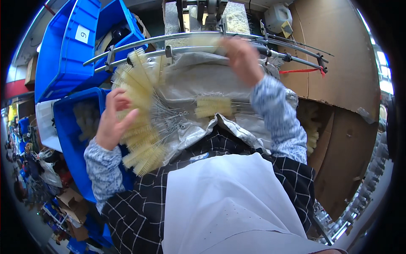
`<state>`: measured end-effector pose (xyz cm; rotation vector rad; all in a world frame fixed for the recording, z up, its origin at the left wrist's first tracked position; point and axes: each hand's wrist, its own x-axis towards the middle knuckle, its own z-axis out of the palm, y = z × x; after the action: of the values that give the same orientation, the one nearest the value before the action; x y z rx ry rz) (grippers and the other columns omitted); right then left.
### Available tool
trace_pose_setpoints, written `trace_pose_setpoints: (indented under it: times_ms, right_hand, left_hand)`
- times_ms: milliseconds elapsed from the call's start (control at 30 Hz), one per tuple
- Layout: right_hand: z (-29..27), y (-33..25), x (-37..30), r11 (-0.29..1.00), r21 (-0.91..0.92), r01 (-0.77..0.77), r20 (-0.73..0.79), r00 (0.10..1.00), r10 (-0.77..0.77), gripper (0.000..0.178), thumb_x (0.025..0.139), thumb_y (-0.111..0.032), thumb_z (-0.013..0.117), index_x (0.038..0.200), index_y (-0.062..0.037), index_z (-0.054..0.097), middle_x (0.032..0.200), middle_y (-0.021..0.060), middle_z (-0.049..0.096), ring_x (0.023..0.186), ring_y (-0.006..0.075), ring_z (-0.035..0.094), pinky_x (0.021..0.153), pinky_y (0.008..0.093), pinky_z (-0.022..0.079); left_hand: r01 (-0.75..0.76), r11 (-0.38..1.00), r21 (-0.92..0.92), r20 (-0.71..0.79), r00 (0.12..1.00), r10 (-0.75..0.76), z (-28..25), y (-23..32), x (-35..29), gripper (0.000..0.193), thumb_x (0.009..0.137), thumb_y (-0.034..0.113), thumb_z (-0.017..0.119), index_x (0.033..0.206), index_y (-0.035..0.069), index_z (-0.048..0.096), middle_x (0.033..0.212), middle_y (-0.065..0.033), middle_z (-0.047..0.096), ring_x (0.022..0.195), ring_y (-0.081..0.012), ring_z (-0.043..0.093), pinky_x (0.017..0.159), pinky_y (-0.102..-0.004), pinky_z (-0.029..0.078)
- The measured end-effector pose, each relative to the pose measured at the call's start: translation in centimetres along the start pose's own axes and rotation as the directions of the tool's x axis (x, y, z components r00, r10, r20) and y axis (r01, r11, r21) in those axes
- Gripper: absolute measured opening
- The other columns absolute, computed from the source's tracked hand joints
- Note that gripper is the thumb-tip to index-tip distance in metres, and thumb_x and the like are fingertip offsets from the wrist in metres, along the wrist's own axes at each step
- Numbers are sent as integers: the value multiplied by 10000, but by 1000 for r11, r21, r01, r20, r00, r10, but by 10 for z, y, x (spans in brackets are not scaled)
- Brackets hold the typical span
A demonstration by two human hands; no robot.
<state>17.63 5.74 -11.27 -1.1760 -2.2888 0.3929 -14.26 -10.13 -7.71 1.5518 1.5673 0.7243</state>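
- The left hand (111,122) is closed around a fan of pale yellow bottle brushes (137,114); their twisted wire handles (167,116) come together near the middle, over a grey cloth (198,78).
- The right hand (242,59) is raised at the curved metal rails (177,50) and is blurred; I cannot tell if it grips something or is open.
- To do this step well, I think the left hand should keep the wire ends together and even, so the bristles do not tangle, and the right hand should take only one brush at a time.
- A few more brushes (213,106) lie on the cloth, apart from the fan.
- Blue plastic bins (67,46) stand at the left; one has a small white square label (82,34) on its side.
- Brown cardboard sheets (338,63) stand at the right, with a white plastic canister (277,17) above.
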Motion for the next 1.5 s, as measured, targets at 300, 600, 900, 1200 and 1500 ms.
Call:
trace_pose_setpoints:
  times_ms: [300, 600, 900, 1200, 1500]
  right_hand:
    - [-8, 84, 40, 756, -597, -268, -104, 961, 257, 245, 825, -247, 485, 1043, -264, 597, 899, -5, 598, 878, 190, 493, 778, 356, 349]
    - [-3, 90, 41, 772, -565, -289, -83, 952, 295, 250, 830, -259, 482, 1055, -261, 591, 919, -1, 601, 893, 193, 492, 794, 360, 349]
    - [-2, 108, 55, 774, -594, -220, 14, 959, 283, 326, 844, -159, 425, 1110, -297, 553, 1089, -14, 550, 1071, 187, 409, 885, 423, 273]
    - [-9, 136, 52, 712, -658, -246, -100, 965, 241, 473, 798, -374, 532, 1230, -206, 437, 1212, 31, 441, 1157, 230, 333, 947, 489, 206]
    - [4, 150, 35, 864, -360, -354, -275, 924, 264, 318, 754, -234, 569, 1050, -120, 590, 998, 71, 602, 960, 249, 544, 808, 420, 393]
  left_hand:
    - [275, 960, -60, -103, 955, -280, -5, -62, -43, 556, 746, 83, 624, 1173, 79, 269, 1082, -129, 467, 891, -202, 543, 710, -308, 459]
    - [267, 963, 43, 19, 963, -268, -5, -51, -41, 237, 727, 64, 596, 927, 58, 471, 715, 4, 482, 596, -38, 428, 518, -183, 344]
    - [27, 999, -21, -80, 996, -29, -12, 18, -36, 261, 710, 30, 587, 941, 40, 465, 772, -10, 483, 686, -75, 461, 628, -207, 383]
    - [-78, 992, 97, -129, 988, 90, -28, 49, -39, 245, 679, 12, 579, 899, 22, 471, 781, -35, 483, 670, -103, 441, 633, -221, 373]
    - [-90, 995, -51, -174, 981, 80, -30, 41, -45, 260, 694, 18, 573, 924, 27, 450, 811, -35, 486, 667, -80, 429, 612, -217, 364]
